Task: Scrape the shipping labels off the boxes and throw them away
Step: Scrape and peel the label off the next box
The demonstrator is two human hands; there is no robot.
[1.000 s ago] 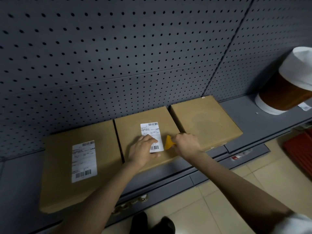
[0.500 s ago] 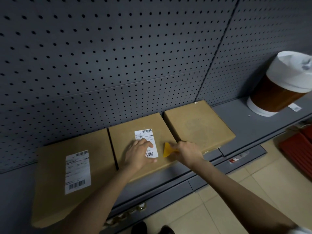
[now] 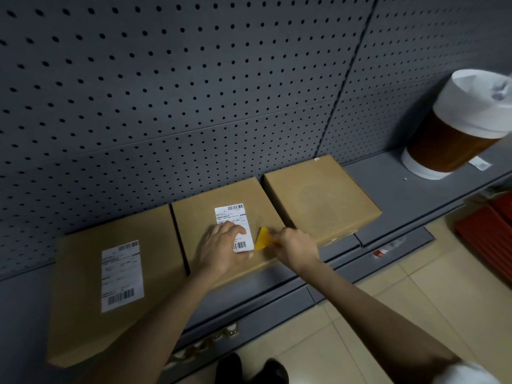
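Observation:
Three brown cardboard boxes lie side by side on a grey shelf [image 3: 388,184]. The middle box [image 3: 199,217] carries a white shipping label [image 3: 234,217]. My left hand [image 3: 221,245] lies flat on that label's lower part, fingers spread. My right hand [image 3: 296,248] grips a yellow scraper [image 3: 261,239], whose blade touches the label's right edge. The left box [image 3: 80,273] has a larger white label [image 3: 122,275]. The right box [image 3: 318,198] shows no label on its top.
A grey pegboard wall [image 3: 194,92] rises behind the boxes. A white-lidded brown bin [image 3: 460,126] stands on the shelf at the right. A red object [image 3: 490,234] sits low at the right edge. Beige floor tiles [image 3: 332,342] and my dark shoes [image 3: 249,370] show below.
The view has shifted a little. Both hands stay on the middle box, with the scraper still at the label's right edge.

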